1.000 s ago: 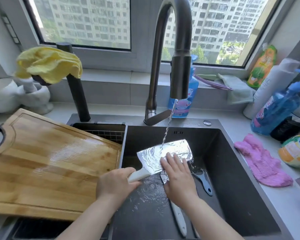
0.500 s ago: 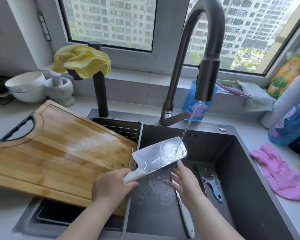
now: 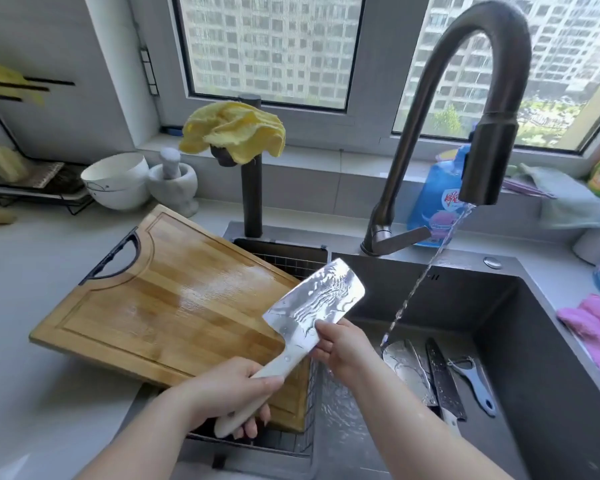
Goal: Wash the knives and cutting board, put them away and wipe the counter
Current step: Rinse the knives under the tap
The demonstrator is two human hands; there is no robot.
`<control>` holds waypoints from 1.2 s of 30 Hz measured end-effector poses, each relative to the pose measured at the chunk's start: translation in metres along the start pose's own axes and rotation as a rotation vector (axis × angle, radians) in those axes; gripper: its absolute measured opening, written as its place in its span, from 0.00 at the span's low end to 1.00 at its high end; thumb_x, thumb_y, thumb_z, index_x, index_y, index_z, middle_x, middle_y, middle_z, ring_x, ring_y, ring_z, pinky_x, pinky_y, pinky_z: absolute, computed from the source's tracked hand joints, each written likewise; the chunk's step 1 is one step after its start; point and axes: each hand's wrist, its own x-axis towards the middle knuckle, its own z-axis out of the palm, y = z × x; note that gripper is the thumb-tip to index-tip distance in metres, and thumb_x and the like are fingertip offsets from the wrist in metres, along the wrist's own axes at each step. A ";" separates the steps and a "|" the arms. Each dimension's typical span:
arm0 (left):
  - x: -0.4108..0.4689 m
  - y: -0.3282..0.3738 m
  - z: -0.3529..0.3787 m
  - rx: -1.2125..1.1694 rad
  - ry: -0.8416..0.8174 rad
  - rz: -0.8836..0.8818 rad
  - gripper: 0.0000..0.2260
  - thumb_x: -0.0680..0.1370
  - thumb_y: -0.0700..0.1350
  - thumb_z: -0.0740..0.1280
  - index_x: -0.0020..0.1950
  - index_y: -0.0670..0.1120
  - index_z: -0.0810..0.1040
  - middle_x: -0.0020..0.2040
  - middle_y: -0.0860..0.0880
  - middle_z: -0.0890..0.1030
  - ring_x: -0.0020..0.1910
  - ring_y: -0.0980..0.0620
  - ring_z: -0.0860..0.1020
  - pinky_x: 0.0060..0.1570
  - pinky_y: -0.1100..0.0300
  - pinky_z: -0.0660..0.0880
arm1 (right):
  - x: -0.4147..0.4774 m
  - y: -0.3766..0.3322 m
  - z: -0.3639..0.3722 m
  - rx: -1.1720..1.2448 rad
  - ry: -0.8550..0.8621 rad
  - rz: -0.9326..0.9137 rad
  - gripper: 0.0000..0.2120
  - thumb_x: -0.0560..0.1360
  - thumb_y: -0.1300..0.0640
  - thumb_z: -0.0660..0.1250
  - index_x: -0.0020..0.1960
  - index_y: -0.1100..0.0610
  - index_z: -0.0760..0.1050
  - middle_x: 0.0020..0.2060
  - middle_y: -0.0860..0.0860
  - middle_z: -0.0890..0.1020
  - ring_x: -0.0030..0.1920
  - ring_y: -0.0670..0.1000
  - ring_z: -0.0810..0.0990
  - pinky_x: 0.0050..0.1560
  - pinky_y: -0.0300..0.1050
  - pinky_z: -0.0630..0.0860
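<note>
At a grey counter (image 3: 32,393) and dark sink (image 3: 551,393) beneath a window, a wet cleaver (image 3: 319,299) is held tilted beside the bamboo cutting board (image 3: 160,299), its white handle wrapped by the left hand (image 3: 229,389) and its blade heel pinched by the right hand (image 3: 343,344).

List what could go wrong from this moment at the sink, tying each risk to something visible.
The right hand pinches the wet cleaver by its blade while the left hand grips the handle; a slip could cut fingers.
The wet cutting board overhangs the sink and might slide in.
Two knives lie in the sink; reaching in risks a cut.
</note>
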 end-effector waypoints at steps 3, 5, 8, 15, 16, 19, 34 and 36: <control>-0.005 -0.008 -0.006 -0.130 0.049 0.033 0.11 0.79 0.45 0.60 0.38 0.42 0.68 0.24 0.51 0.75 0.18 0.56 0.71 0.19 0.65 0.67 | 0.008 0.001 0.015 -0.107 -0.009 0.014 0.09 0.78 0.65 0.59 0.57 0.65 0.72 0.44 0.58 0.81 0.32 0.50 0.81 0.37 0.43 0.81; -0.004 -0.011 -0.010 -0.125 0.098 0.034 0.11 0.79 0.45 0.60 0.38 0.42 0.69 0.23 0.51 0.75 0.17 0.56 0.71 0.20 0.65 0.66 | 0.008 0.001 0.024 -0.198 0.039 -0.003 0.13 0.78 0.61 0.59 0.61 0.64 0.71 0.47 0.61 0.81 0.35 0.51 0.80 0.44 0.47 0.81; -0.003 -0.012 -0.019 -0.048 0.173 0.026 0.11 0.78 0.46 0.62 0.37 0.44 0.70 0.23 0.51 0.76 0.18 0.55 0.72 0.22 0.66 0.68 | 0.005 0.006 0.021 -0.314 0.244 -0.188 0.15 0.78 0.62 0.58 0.64 0.59 0.67 0.47 0.57 0.79 0.34 0.48 0.75 0.30 0.34 0.73; 0.021 -0.015 -0.026 0.040 0.261 -0.050 0.13 0.78 0.48 0.60 0.37 0.44 0.72 0.30 0.48 0.76 0.22 0.54 0.73 0.25 0.66 0.71 | 0.005 0.025 0.008 -0.576 0.214 -0.236 0.21 0.77 0.62 0.59 0.70 0.57 0.65 0.67 0.53 0.71 0.67 0.51 0.69 0.58 0.39 0.66; 0.026 -0.016 -0.023 0.025 0.262 -0.062 0.13 0.78 0.48 0.60 0.37 0.43 0.72 0.29 0.48 0.76 0.22 0.53 0.73 0.24 0.65 0.71 | 0.004 0.024 0.007 -0.565 0.200 -0.232 0.20 0.77 0.63 0.58 0.69 0.58 0.65 0.67 0.53 0.71 0.67 0.50 0.69 0.59 0.39 0.66; 0.039 -0.019 -0.013 0.050 0.279 -0.072 0.11 0.79 0.48 0.58 0.41 0.44 0.73 0.31 0.48 0.76 0.23 0.54 0.73 0.26 0.64 0.72 | 0.001 0.023 0.002 -0.533 0.168 -0.224 0.20 0.78 0.65 0.56 0.70 0.59 0.65 0.67 0.52 0.71 0.68 0.50 0.68 0.63 0.39 0.64; 0.073 -0.026 0.037 0.328 0.297 -0.088 0.16 0.78 0.53 0.58 0.62 0.45 0.67 0.55 0.47 0.78 0.51 0.47 0.78 0.49 0.56 0.74 | 0.000 0.022 -0.015 -0.552 0.048 -0.138 0.21 0.78 0.64 0.54 0.71 0.57 0.62 0.68 0.51 0.70 0.67 0.49 0.68 0.66 0.43 0.64; 0.076 -0.027 0.041 0.337 0.281 -0.098 0.15 0.78 0.53 0.60 0.59 0.45 0.68 0.53 0.46 0.79 0.48 0.47 0.79 0.47 0.56 0.74 | -0.002 0.019 -0.015 -0.558 0.029 -0.135 0.21 0.78 0.65 0.53 0.71 0.57 0.60 0.68 0.51 0.69 0.66 0.48 0.68 0.63 0.40 0.63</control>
